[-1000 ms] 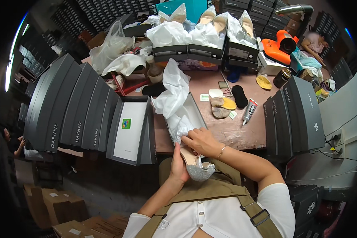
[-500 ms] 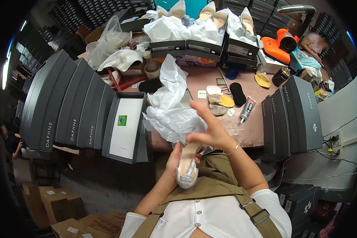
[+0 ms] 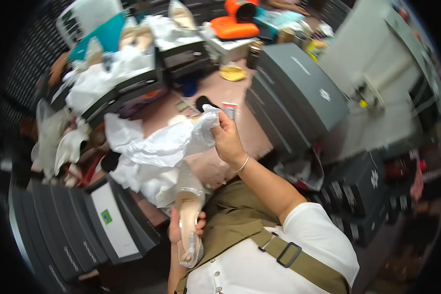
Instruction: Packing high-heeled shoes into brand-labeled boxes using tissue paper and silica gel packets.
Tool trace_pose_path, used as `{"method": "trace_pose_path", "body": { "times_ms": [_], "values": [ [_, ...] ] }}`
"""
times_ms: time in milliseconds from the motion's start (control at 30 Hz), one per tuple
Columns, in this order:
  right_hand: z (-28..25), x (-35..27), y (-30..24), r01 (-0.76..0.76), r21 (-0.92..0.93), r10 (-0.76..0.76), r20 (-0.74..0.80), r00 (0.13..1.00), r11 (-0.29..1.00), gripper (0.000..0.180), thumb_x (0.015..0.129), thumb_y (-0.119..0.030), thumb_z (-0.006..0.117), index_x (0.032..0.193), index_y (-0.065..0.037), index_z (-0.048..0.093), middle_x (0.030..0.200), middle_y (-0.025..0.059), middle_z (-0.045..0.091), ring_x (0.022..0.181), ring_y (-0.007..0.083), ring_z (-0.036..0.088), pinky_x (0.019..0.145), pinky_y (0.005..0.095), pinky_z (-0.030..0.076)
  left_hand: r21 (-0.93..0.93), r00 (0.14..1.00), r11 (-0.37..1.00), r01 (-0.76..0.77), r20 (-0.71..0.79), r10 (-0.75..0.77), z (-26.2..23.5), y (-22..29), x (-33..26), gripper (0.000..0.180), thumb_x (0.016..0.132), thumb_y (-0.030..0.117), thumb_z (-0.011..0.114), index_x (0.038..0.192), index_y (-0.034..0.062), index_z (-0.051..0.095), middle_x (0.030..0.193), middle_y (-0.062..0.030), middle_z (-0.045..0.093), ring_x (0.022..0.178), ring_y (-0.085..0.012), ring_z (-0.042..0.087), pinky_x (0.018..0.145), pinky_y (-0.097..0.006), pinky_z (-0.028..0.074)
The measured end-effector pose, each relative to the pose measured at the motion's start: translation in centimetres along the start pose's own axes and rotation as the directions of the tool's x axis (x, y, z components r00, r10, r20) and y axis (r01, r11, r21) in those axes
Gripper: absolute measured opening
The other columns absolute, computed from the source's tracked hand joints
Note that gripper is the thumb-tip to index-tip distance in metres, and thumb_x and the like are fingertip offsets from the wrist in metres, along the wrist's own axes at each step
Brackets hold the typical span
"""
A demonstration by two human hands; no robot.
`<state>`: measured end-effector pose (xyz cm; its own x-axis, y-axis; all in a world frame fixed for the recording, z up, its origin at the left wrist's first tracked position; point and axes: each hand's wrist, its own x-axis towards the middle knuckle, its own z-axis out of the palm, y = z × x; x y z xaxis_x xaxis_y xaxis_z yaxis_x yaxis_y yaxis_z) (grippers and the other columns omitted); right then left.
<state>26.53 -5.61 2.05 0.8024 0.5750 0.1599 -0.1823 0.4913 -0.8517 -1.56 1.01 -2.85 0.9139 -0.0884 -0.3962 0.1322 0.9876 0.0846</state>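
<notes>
1. The left hand point(image 3: 177, 226) is wrapped round a pale high-heeled shoe point(image 3: 189, 223), fingers curled about its middle, holding it close against the body just below the edge of the worktop point(image 3: 235, 122).
2. The shoe points toe-up, its heel end hanging down towards the olive apron point(image 3: 230, 220); clear plastic film clings around its lower part.
3. The right hand point(image 3: 226, 137) is raised above the worktop and pinched shut on the top corner of a crumpled sheet of white tissue paper point(image 3: 157, 152). A thin bangle point(image 3: 242, 164) sits on that wrist.
4. The paper trails down from that grip to the shoe's toe, so the two hands are well apart but joined by the sheet.
5. Just beside the left hand, an open grey shoebox point(image 3: 115, 225) stands tilted with its white end panel showing; a row of closed grey boxes point(image 3: 49, 230) leans beyond it on the left.
6. On the right, another stack of grey boxes point(image 3: 299, 93) rests on the worktop, with dark boxes point(image 3: 362, 191) lower down.
7. At the far side of the worktop, open boxes hold more pale shoes point(image 3: 181, 17) bedded in white paper, and an orange object point(image 3: 235, 27) lies near them.
8. A small black item point(image 3: 203, 102) lies on the worktop just behind the raised right hand.
</notes>
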Motion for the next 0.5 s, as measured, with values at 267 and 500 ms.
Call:
{"method": "trace_pose_path", "body": {
  "times_ms": [267,500],
  "values": [
    [-21.9,-17.8,-13.1,-0.4,-0.313,0.253,-0.418,0.872,0.861,0.026,0.085,-0.003,0.057,0.11,0.0,0.061,0.097,0.004,0.065,0.082,0.0123,0.06,0.077,0.0275,0.049,0.09,0.986,0.991,-0.094,-0.128,0.105,1.7,2.1,0.9,0.065,0.092,0.065,0.034,0.118,0.0077,0.049,0.093,-0.0148,0.054,0.061,-0.0164,0.043,0.045,-0.025,0.047],
    [-37.4,-22.8,-6.2,-0.37,-0.916,-0.476,-0.259,0.841,-0.155,0.018,0.091,-0.016,0.049,0.091,-0.001,0.061,0.088,0.0197,0.06,0.086,0.0377,0.058,0.075,0.0454,0.045,0.231,0.98,0.971,-0.056,-0.172,0.097,6.6,-1.6,4.8,0.069,0.092,0.066,0.031,0.12,0.0048,0.048,0.094,-0.0161,0.055,0.064,-0.0191,0.049,0.047,-0.028,0.048]
  ]
}}
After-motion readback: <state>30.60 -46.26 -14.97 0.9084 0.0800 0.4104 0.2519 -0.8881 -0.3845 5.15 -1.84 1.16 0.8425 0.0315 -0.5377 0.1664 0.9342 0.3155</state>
